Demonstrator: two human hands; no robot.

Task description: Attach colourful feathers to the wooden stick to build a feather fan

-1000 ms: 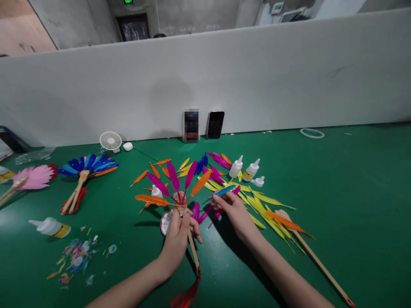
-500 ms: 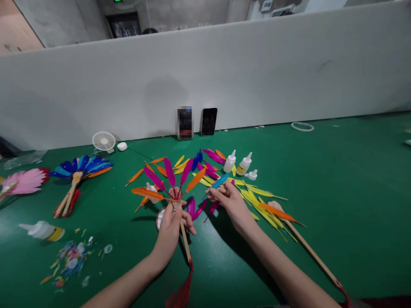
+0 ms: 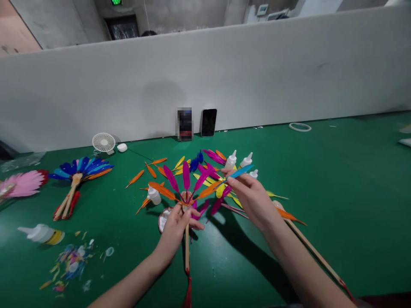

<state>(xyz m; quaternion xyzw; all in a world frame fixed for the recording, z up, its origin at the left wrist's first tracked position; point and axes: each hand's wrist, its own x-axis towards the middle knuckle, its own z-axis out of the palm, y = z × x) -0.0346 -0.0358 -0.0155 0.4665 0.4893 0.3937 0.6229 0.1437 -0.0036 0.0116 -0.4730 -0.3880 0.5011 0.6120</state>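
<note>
Feather fan, with three magenta feathers between two orange ones, is held upright over the middle of the near part of the desk. The left hand has its thumb and fingers closed on the fan where the feathers meet the wooden handle; a red tassel hangs from the handle's lower end. The right hand pinches a blue feather in narrowed fingers, its quill close to the tip of the fan's right orange feather; whether they touch, I cannot tell. A round dish shows partly behind the left hand, with a white bottle near it. Toward the desk's left edge lie a blue feather fan, a bottle on its side and colorful scraps. Two phones lean on the partition at the far edge.
</note>
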